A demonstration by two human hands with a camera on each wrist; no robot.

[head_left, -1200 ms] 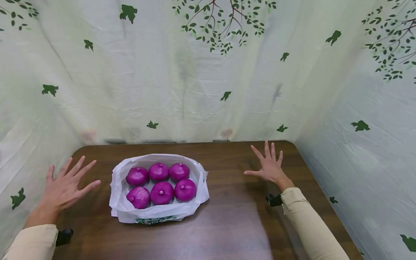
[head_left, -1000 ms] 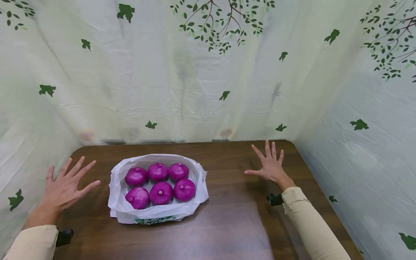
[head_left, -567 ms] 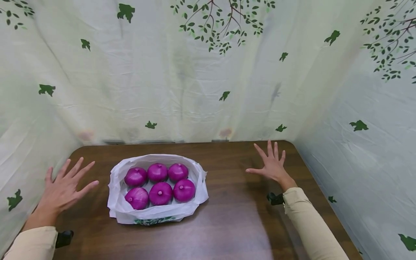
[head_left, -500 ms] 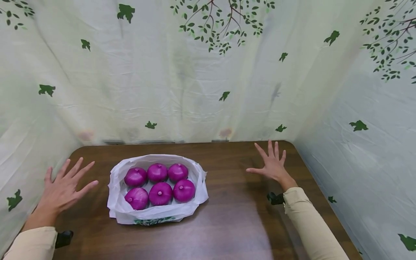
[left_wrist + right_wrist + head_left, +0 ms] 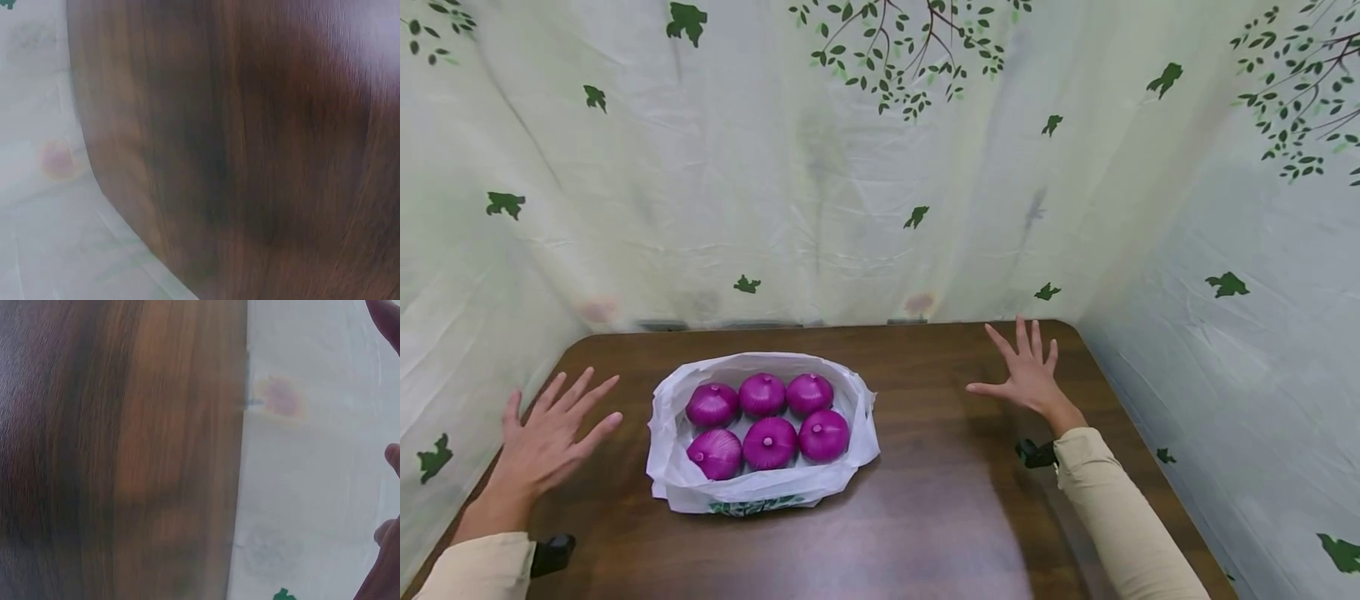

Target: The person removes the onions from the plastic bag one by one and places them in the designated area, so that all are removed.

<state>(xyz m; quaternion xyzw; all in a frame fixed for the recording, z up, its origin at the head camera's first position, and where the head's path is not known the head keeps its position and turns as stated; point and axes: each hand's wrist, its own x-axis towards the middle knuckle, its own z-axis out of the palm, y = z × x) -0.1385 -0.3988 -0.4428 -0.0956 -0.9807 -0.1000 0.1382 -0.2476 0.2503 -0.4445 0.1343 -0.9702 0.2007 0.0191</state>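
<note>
Both are released in their grip, the left hand point(image 5: 546, 446) and the right hand point(image 5: 1028, 375), with the fingers spread wide and straight. Between them, nearer to the left hand, stands a white bag point(image 5: 683, 493), its mouth turned upward and its rim folded outward. Inside it sit six purple onions point(image 5: 770, 443), in two rows of three; the front left one is tilted, so that its tip looks to the left. On the front wall of the bag is a green print, too small to read. The right hand is well apart from the bag, over the right part of the bench point(image 5: 925, 521), which is of dark brown wood and shines in the middle. Each arm wears a beige sleeve point(image 5: 1127, 512) and, at the wrist, a black device point(image 5: 1035, 453). Behind the bench and at its sides hangs a pale sheet point(image 5: 775, 183) with green leaves and branches. The right wrist view shows some fingertips at its edge.
</note>
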